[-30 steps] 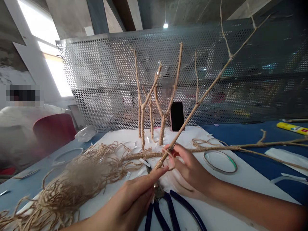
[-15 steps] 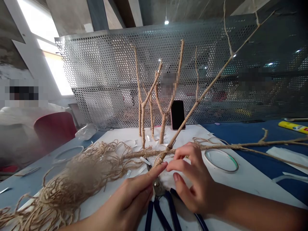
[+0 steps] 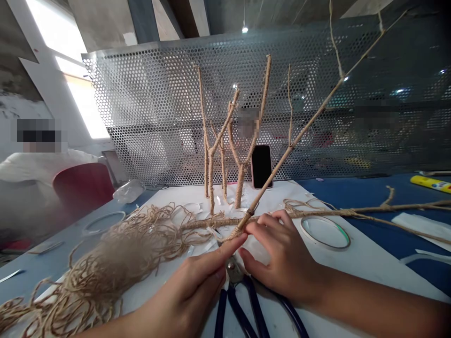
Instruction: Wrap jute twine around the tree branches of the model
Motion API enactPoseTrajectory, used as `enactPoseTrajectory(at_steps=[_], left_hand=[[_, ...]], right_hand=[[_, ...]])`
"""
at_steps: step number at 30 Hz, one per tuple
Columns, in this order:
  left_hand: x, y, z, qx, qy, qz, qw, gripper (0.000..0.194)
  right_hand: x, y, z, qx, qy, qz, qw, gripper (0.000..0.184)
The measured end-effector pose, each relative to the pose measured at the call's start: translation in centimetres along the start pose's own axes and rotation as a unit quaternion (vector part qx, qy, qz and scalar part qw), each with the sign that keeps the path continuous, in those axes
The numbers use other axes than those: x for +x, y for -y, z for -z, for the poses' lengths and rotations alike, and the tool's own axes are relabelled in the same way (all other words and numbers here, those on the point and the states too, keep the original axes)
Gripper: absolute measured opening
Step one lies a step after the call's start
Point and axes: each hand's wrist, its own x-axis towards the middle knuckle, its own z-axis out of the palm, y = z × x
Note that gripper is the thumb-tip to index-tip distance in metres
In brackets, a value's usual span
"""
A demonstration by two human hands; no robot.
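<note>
A long bare branch [image 3: 282, 162] slants up to the right, its lower end wrapped in twine [image 3: 237, 231]. My left hand [image 3: 190, 277] is closed around that wrapped end, index finger stretched along it; the grip is partly hidden. Touching the branch beside my left fingertip is the bent index finger of my right hand [image 3: 278, 253]; its thumb stands apart and I see nothing held. Beneath both hands lie pliers with dark blue handles [image 3: 243, 305]. A loose heap of jute twine [image 3: 105, 267] spreads to the left.
Several twine-wrapped branches [image 3: 240, 188] stand upright behind, near a phone [image 3: 261, 166] leaning at the perforated metal screen [image 3: 158, 117]. Another branch [image 3: 362, 211] lies across the table, by a tape roll [image 3: 326, 232]. A person [image 3: 42, 178] sits beyond a red chair [image 3: 82, 185].
My right hand has moved slightly left and in, so its index finger now meets the branch. My left hand keeps its grip. The view has shifted slightly.
</note>
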Motion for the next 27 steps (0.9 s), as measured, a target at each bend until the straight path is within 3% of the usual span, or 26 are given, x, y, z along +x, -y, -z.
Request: enactPoseTrajectory(at_steps=[3, 5, 8, 11, 13, 17, 22, 27], left_hand=[[0.0, -0.1, 0.0, -0.011, 0.008, 0.014, 1.000, 0.048], [0.0, -0.3, 0.0, -0.014, 0.005, 0.022, 1.000, 0.047], [0.0, -0.6, -0.1, -0.014, -0.001, 0.041, 0.999, 0.045], [-0.2, -0.6, -0.2, -0.009, -0.016, 0.074, 0.997, 0.042], [-0.3, -0.4, -0.3, -0.011, -0.022, 0.090, 0.996, 0.042], [-0.4, 0.0, -0.5, -0.084, 0.004, 0.133, 0.988, 0.050], [-0.3, -0.1, -0.4, -0.097, 0.019, 0.126, 0.987, 0.051], [-0.3, -0.2, -0.2, -0.101, 0.004, 0.116, 0.988, 0.052]], right_hand=[[0.1, -0.3, -0.3, 0.012, 0.061, -0.050, 0.997, 0.017], [0.2, -0.9, -0.6, 0.051, 0.102, -0.125, 0.986, 0.025], [0.5, -1.9, -0.9, 0.161, 0.133, -0.266, 0.941, 0.036], [0.7, -2.6, -1.0, 0.232, 0.142, -0.323, 0.906, 0.040], [0.7, -2.7, -1.0, 0.197, 0.165, -0.295, 0.920, 0.037], [0.6, -2.3, -1.2, 0.032, 0.221, -0.189, 0.956, 0.027], [0.3, -1.2, -1.3, -0.063, 0.230, -0.124, 0.963, 0.030], [0.2, -0.9, -1.2, -0.095, 0.231, -0.115, 0.961, 0.030]])
